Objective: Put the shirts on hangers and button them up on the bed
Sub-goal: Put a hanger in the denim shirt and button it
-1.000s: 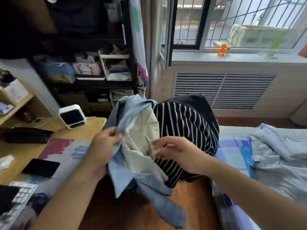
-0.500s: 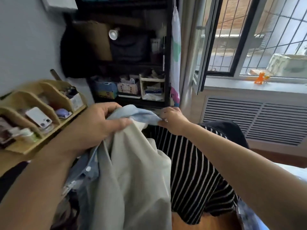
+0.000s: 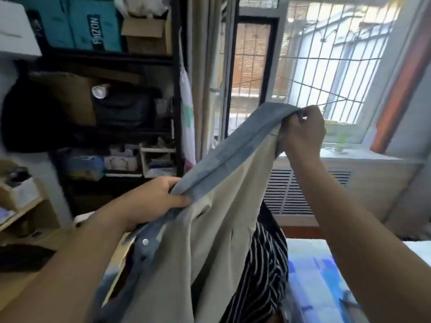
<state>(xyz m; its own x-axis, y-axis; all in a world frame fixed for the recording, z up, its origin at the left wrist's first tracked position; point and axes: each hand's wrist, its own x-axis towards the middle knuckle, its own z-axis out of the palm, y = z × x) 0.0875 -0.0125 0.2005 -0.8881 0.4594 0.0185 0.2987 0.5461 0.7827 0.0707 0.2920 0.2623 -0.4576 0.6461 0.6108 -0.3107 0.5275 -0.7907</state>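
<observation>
left hand (image 3: 149, 201) clenched low, right hand (image 3: 303, 134) raised

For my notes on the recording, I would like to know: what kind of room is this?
Probably a small bedroom at home: a bed with a blue patterned sheet, crowded storage shelves with boxes, and a barred window above a radiator cover.

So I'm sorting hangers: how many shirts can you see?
2. The blue-and-beige shirt is held up by the left hand and right hand; the black-and-white striped shirt hangs behind it. More may be hidden.
</observation>
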